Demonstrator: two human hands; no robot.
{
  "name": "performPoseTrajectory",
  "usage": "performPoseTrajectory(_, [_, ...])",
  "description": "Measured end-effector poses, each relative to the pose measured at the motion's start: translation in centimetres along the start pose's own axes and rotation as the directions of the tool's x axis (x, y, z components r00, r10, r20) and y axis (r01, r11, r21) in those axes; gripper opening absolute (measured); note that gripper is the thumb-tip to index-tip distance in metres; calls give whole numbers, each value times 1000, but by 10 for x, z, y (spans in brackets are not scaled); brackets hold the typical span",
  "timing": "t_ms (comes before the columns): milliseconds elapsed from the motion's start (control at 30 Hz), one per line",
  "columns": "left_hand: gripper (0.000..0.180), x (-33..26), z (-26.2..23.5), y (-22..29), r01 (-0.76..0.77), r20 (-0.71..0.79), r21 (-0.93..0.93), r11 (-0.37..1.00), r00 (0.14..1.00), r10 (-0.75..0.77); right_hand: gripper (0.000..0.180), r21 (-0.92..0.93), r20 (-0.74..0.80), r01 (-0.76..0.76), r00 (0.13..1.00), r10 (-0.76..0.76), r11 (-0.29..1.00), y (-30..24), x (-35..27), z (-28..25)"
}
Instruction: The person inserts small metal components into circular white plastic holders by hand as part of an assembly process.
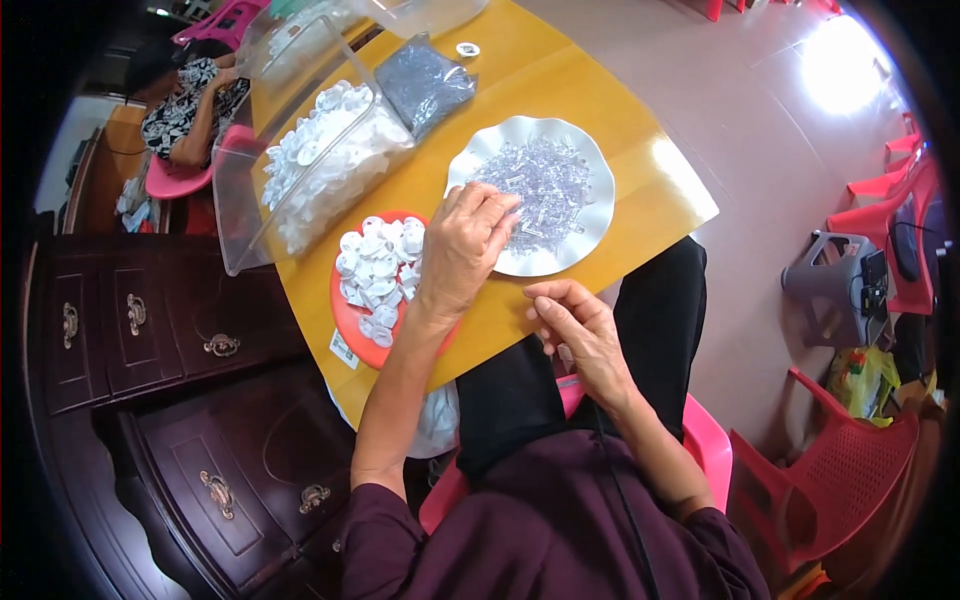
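My left hand [465,245] reaches over the left side of a white scalloped plate [598,215]. Its fingers are bent together at the edge of a heap of small clear plastic pieces [545,190]; whatever is between them is too small to name. Just past the table's near edge, my right hand [585,330] is closed, thumb against forefinger. Something pale shows below its curled fingers, but its kind is unclear. Beside my left wrist, a red-orange tray [347,318] holds many small round white plastic parts [375,265].
A large clear bin [235,225] of white plastic parts [335,140] stands at the table's left. Behind the plate lies a grey plastic bag [425,85], with a small white part [467,49] nearby. Dark wooden drawers [180,340] flank the left; another person [195,110] sits beyond.
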State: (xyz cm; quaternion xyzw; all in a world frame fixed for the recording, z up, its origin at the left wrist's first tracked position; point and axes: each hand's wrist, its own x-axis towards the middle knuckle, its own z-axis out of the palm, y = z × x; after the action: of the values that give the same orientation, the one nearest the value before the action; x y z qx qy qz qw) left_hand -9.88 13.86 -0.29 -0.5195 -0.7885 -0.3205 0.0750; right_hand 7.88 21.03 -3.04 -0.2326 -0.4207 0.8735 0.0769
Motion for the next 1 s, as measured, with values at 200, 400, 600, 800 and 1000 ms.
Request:
performPoseTrajectory(200, [13,0,3,-3,102,60,-85,991,993,-97,22,-1,4,8,1000,-8,1000,-2,-1,-4])
performPoseTrajectory(400, [10,0,-17,4,362,96,-282,888,932,-350,23,8,0,16,1000,-16,1000,-3,-1,-6])
performPoseTrajectory(600, [10,-28,-27,1,538,266,-748,389,779,-568,24,-116,26,92,996,-89,989,-16,9,10])
performPoseTrajectory(800, [14,-61,-41,21,584,429,-804,112,700,-571,21,-195,10,135,991,-135,971,-17,19,29])
performPoseTrajectory(1000, [13,-82,-51,26,599,429,-795,90,662,-614,17,-294,25,140,990,-139,946,-5,12,38])
